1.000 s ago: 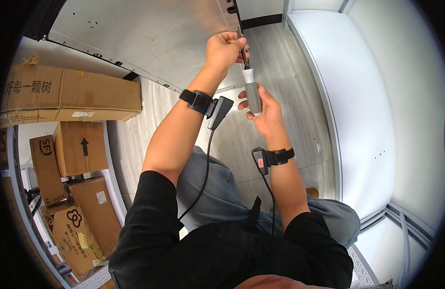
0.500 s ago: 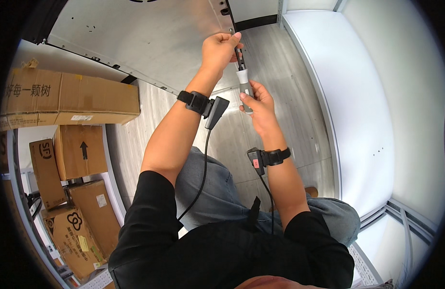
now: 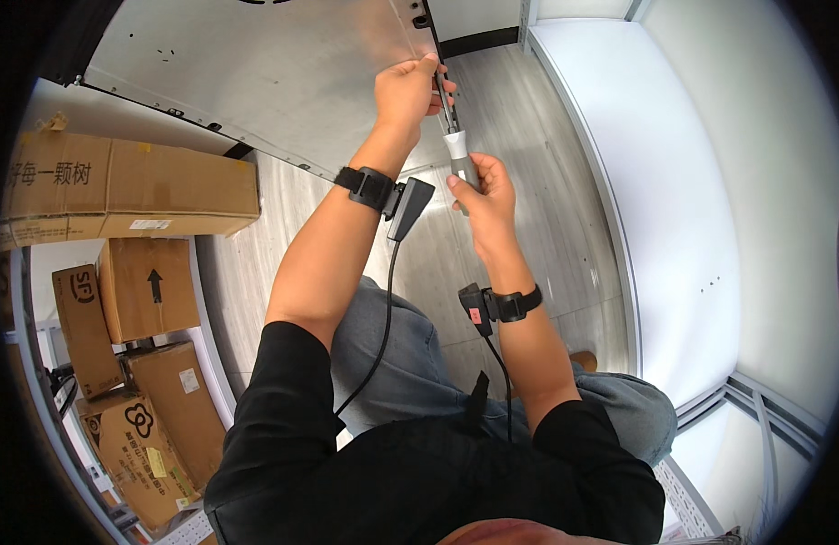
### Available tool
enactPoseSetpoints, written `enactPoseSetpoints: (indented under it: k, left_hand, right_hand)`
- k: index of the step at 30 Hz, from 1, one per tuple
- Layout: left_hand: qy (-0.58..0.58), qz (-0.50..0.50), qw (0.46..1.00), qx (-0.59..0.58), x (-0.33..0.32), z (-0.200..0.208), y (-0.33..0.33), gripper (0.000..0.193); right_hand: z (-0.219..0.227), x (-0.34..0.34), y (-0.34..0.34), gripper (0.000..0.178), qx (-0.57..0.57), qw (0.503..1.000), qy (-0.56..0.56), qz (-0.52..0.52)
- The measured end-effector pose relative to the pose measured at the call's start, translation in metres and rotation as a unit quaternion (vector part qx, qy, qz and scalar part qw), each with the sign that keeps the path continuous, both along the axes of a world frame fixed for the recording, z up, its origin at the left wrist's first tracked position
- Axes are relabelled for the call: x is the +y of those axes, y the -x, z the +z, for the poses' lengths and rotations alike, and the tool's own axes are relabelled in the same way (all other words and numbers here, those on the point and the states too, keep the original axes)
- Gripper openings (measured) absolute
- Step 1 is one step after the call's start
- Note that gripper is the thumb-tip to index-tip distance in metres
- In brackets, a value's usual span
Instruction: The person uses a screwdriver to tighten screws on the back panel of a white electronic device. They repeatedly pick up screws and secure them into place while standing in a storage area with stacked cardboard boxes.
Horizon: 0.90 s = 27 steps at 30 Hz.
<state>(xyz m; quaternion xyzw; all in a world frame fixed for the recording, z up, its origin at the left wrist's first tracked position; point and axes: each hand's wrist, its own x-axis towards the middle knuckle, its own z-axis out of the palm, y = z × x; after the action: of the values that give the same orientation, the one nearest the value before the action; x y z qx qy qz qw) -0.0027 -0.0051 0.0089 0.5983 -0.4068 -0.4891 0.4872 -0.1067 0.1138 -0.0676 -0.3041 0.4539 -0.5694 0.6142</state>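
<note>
My right hand [image 3: 492,195] is wrapped round the grey and white handle of a screwdriver [image 3: 456,145]. Its metal shaft points away from me, along the dark edge of a large silver metal panel [image 3: 256,82]. At that edge, my left hand [image 3: 405,95] is closed in a pinch near the far end of the shaft. Its fingers hide the screwdriver's tip, and what lies between them is too small to tell. Black straps with small cabled devices sit on both my wrists.
Cardboard boxes [image 3: 156,186] are stacked on a rack at the left. A long white shelf [image 3: 660,209] runs along the right, with a white wall behind it. Below my hands are a grey wood-look floor [image 3: 546,218] and my bent legs in jeans.
Both hands and the screwdriver have shifted slightly left. More of the bare metal shaft shows between my left hand and the handle. Both hands keep their holds.
</note>
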Motion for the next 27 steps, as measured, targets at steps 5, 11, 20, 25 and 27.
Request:
enactPoseSetpoints:
  k: [5,11,20,25,27]
  left_hand:
    - [-0.016,-0.011,1.0,0.019,0.0,0.007,0.0,0.024]
    - [-0.031,-0.024,0.999,0.016,0.004,0.003,-0.002,0.025]
    - [-0.018,-0.023,0.998,0.053,-0.003,-0.003,-0.006,0.033]
    - [-0.015,-0.02,0.999,0.026,-0.002,-0.002,-0.005,0.03]
    - [-0.008,-0.016,1.0,0.025,-0.002,-0.002,-0.005,0.029]
  right_hand:
    - [0.01,0.006,0.007,0.032,-0.084,0.996,-0.024,0.018]
    - [0.01,0.005,0.011,0.03,-0.085,0.996,-0.037,0.02]
    - [0.015,0.003,0.016,0.027,-0.113,0.991,-0.045,0.049]
    - [0.016,0.003,0.014,0.025,-0.127,0.99,-0.048,0.046]
    - [0.016,0.002,0.014,0.025,-0.137,0.988,-0.049,0.048]
